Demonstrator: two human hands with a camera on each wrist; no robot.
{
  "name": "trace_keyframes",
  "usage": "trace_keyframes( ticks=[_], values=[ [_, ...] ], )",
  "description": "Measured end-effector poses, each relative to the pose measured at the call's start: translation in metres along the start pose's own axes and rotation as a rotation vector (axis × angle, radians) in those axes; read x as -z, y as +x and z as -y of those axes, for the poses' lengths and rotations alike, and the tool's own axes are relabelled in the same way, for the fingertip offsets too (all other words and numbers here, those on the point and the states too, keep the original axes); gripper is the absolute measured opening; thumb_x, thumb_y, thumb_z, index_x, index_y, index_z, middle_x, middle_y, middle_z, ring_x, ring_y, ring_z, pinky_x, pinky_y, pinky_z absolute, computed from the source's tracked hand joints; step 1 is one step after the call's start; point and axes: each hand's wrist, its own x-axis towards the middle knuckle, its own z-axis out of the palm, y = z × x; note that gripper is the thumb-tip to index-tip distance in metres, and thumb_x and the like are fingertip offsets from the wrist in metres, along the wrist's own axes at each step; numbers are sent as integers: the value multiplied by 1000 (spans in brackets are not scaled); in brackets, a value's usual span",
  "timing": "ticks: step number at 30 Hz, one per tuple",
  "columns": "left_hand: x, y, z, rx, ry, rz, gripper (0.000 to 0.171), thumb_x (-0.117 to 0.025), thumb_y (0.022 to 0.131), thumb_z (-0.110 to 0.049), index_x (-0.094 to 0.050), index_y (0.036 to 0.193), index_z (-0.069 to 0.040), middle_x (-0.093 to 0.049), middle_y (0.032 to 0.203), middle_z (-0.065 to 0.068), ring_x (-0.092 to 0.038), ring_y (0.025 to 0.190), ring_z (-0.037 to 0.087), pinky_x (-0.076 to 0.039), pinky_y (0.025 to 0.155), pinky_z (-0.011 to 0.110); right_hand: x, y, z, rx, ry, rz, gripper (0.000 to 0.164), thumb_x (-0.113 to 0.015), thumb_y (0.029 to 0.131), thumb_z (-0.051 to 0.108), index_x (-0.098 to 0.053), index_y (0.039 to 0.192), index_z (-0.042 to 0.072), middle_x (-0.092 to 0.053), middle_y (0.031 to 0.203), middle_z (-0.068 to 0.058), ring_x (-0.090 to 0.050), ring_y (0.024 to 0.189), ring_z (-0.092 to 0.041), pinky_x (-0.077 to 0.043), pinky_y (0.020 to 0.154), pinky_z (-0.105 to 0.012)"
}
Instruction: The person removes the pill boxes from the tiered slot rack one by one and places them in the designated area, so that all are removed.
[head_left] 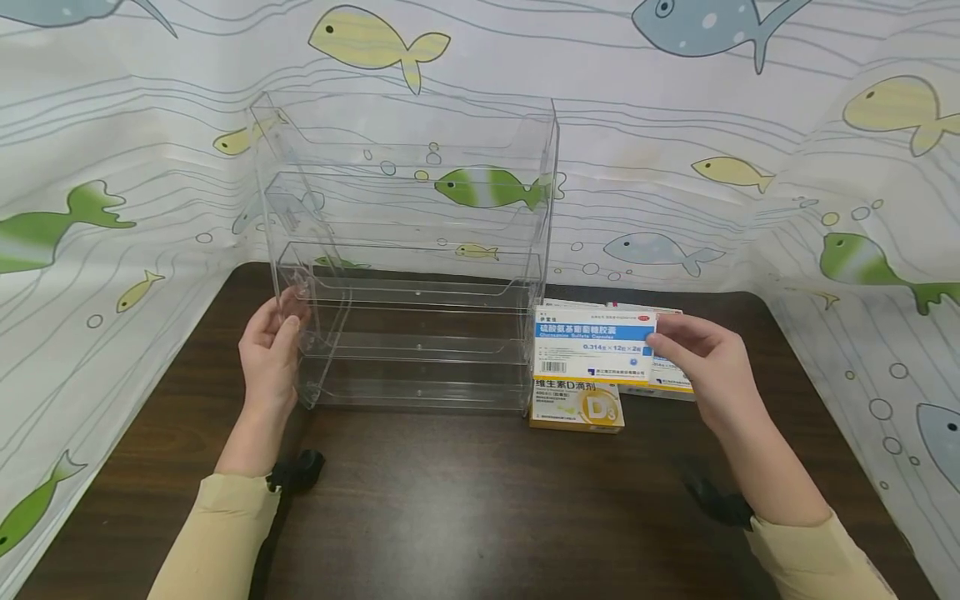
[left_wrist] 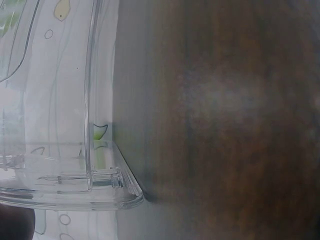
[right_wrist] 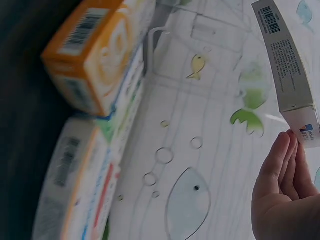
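A clear acrylic tiered rack (head_left: 416,342) stands on the dark table. My left hand (head_left: 273,350) grips its left side, thumb in front and fingers partly seen through the plastic. In the left wrist view the lower corner of the rack (left_wrist: 131,200) shows, with only a dark bit of the hand at the edge. My right hand (head_left: 708,367) pinches the right end of a white and blue medicine box (head_left: 581,354) beside the rack's right side. The right wrist view shows this box (right_wrist: 286,60) raised above the fingertips (right_wrist: 282,142), its grey printed side visible.
Behind the held box lies a similar white medicine box (head_left: 671,375), partly hidden. A yellow and white vitamin D box (head_left: 576,412) lies in front, close to the rack's right foot. Fish-patterned sheeting (head_left: 660,208) encloses the table (head_left: 450,500) at the back and sides.
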Motion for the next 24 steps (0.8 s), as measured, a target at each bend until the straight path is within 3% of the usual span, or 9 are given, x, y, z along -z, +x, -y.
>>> trace_keyframes(
  ticks=[5,11,15,24],
  values=[
    [1,0,2,-16,-16,3,37,-49,103,11,-69,126,-10,-77,125,-9,-73,115,6,-57,102,15,17,-11,-24,-49,77,-35,25,-75,98,7,-80,106,30,-74,104,17,-67,89,-1,-57,78,-6],
    [1,0,3,-32,-38,5,37,-49,103,12,-70,124,-9,-78,123,-7,-74,114,7,-58,102,15,39,-24,-51,-104,36,-69,20,-75,100,13,-79,115,25,-74,105,21,-64,95,-2,-55,81,-6],
    [1,0,2,-21,-27,2,36,-48,103,11,-70,124,-9,-78,125,-7,-74,115,6,-58,102,15,55,-26,-65,-134,-6,-92,21,-75,100,15,-79,119,24,-76,103,24,-68,90,2,-54,81,-3],
    [1,0,2,-14,-34,2,36,-49,103,11,-70,124,-10,-78,125,-8,-74,116,5,-58,102,15,85,-33,-85,-203,-68,-112,22,-73,102,18,-76,107,38,-73,96,28,-68,83,5,-53,75,-1]
  ],
)
